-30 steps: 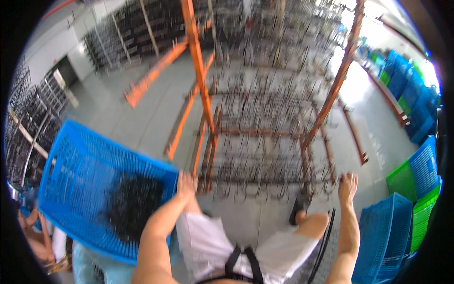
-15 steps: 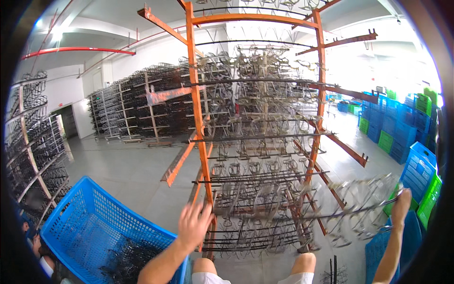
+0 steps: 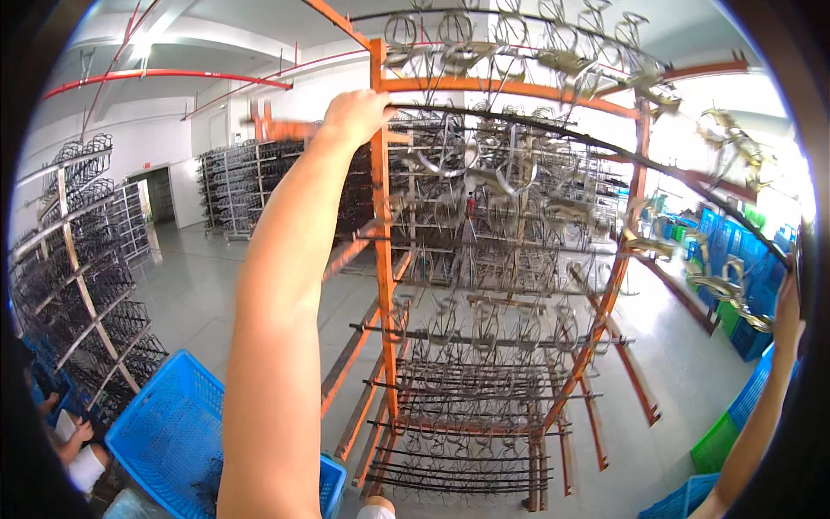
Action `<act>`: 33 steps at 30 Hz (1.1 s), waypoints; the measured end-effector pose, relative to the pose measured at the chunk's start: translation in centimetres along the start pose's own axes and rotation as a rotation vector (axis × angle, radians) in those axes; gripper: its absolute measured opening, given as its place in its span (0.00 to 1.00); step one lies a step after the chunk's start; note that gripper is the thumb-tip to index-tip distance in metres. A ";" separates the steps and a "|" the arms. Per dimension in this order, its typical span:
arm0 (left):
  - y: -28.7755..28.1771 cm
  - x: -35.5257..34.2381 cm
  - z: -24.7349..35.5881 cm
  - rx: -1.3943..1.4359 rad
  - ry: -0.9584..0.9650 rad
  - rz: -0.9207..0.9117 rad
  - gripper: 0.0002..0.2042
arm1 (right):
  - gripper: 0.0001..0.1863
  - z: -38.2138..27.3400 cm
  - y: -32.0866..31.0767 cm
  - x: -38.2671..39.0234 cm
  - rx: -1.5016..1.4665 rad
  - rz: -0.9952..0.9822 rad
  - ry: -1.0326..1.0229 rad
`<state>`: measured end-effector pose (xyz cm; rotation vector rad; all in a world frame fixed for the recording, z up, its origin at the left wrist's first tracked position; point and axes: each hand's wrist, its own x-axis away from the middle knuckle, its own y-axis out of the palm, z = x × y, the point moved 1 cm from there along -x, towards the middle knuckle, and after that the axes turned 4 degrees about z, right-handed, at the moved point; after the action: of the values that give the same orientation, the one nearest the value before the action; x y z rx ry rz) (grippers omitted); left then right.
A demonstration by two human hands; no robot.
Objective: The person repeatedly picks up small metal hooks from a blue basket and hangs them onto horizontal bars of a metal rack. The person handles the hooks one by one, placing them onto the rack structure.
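My left hand [image 3: 359, 117] is raised high with its fingers closed around one end of a long dark bar [image 3: 571, 136], beside the upright of an orange rack [image 3: 379, 216]. My right hand [image 3: 788, 294], at the far right edge and partly out of sight, has its fingers curled on the bar's other end. Bent wire pieces [image 3: 510, 177], metallic and loop-shaped, dangle along the bar, blurred by motion. More bars of similar pieces rest on the rack's lower tiers [image 3: 484, 333].
A blue perforated basket [image 3: 160, 406] with dark pieces stands lower left, beside a seated co-worker [image 3: 82, 454]. Loaded racks [image 3: 78, 277] line the left and back. Blue and green crates [image 3: 718, 445] are stacked along the right.
Both my hands have risen from low on the rack to near its top, lifting the bar with its hanging pieces. The view has tilted up.
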<state>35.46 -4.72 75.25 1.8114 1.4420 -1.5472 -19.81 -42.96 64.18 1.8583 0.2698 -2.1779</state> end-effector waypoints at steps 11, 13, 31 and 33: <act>3.7 -2.5 -6.7 -0.027 -0.335 -0.541 0.18 | 0.19 -11.7 11.5 -18.4 -0.248 -0.397 -0.050; 2.2 -2.7 -4.1 0.032 -0.349 -0.582 0.15 | 0.17 -12.0 14.6 -18.3 -0.300 -0.352 -0.050; -10.4 8.5 11.7 1.034 -0.517 -0.021 0.03 | 0.14 -18.9 32.6 -16.1 -0.365 -0.732 -0.210; -9.2 14.5 16.6 1.314 -0.645 -0.408 0.05 | 0.17 -20.6 32.1 -15.1 -0.506 -0.596 -0.182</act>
<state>17.33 -7.26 59.92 1.1457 0.4010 -3.3401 11.84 -65.83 76.68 1.3952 1.3372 -2.2963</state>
